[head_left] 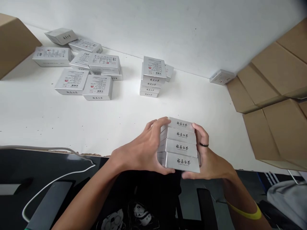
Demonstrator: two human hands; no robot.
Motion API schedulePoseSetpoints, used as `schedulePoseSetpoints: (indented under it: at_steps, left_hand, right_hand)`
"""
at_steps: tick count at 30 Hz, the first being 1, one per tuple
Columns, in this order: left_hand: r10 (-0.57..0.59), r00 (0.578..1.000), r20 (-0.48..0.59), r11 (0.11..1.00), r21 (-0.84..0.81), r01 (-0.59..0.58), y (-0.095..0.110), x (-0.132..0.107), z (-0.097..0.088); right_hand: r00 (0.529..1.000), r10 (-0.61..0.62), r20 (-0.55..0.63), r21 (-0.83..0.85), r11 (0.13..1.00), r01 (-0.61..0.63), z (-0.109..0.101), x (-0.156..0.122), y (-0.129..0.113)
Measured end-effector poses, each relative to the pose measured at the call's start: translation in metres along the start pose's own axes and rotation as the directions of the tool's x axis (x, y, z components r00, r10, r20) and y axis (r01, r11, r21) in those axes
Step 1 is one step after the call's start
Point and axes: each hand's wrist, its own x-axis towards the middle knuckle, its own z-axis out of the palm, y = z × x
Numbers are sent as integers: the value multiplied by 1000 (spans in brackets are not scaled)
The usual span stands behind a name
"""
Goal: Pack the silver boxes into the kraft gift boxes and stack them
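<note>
Between my two hands is a stack of several silver tea boxes (182, 147), with dark Chinese lettering on the sides facing me. My left hand (150, 145) clasps the left ends, its fingers at the far box and its thumb beneath the near one. On the opposite side my right hand (207, 151), with a dark ring on one finger, grips the right ends the same way. The stack is at the table's front edge. Beyond it, another pile of silver tea boxes (153, 72) stands on the white table (129, 118), with one more box (169, 72) partly hidden behind.
Loose silver tea boxes (97, 87) lie spread and overlapping at the back left, near a brown carton (16, 41). A single box (222, 77) rests by the wall at right, beside large brown cartons (271, 76). A white cable (64, 175) hangs over the front edge.
</note>
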Motion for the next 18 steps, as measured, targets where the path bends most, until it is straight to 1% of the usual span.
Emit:
schedulePoseSetpoints:
  at_steps: [1, 2, 4, 5, 6, 8, 9, 11, 13, 15, 17, 18]
  left_hand:
    - [-1, 1000, -4, 1000, -17, 1, -2, -1, 1]
    - [-4, 1000, -16, 1000, -29, 3, -3, -2, 3]
    - [-18, 999, -40, 999, -43, 16, -3, -3, 6]
    - [-28, 998, -47, 999, -42, 26, -3, -2, 7]
    - [-35, 998, -53, 999, -36, 33, -2, -1, 9]
    - [-31, 997, -71, 999, -12, 30, 0, 2, 12]
    - [-18, 996, -86, 1000, 4, 18, 1, 4, 13]
    - [26, 991, -128, 999, 46, -21, 2, 8, 14]
    - [63, 983, -173, 995, 87, -48, 3, 8, 13]
    - [63, 978, -198, 993, 112, -41, 2, 1, 9]
    - [15, 977, -212, 993, 118, 10, 1, -14, 2]
    - [-20, 976, -218, 993, 111, 46, 1, -25, -1]
  right_hand:
    - [1000, 29, -8, -29, 999, -29, -7, -3, -4]
    - [999, 30, -30, -68, 997, -32, -14, -5, -9]
    - [997, -18, -73, -178, 984, 5, -27, -6, -24]
    - [997, -33, -67, -246, 969, 16, -33, -3, -33]
    - [999, -30, -42, -314, 949, 16, -37, 1, -42]
    - [999, 18, 49, -434, 901, 5, -41, 16, -60]
    - [993, 50, 108, -484, 875, 9, -41, 26, -67]
    - [972, 81, 222, -547, 835, 55, -40, 45, -78]
    - [950, 96, 297, -574, 813, 98, -38, 59, -83]
    - [943, 100, 318, -599, 792, 118, -38, 66, -83]
    - [941, 86, 328, -624, 767, 147, -44, 66, -78]
    - [941, 85, 328, -636, 756, 154, -50, 65, -72]
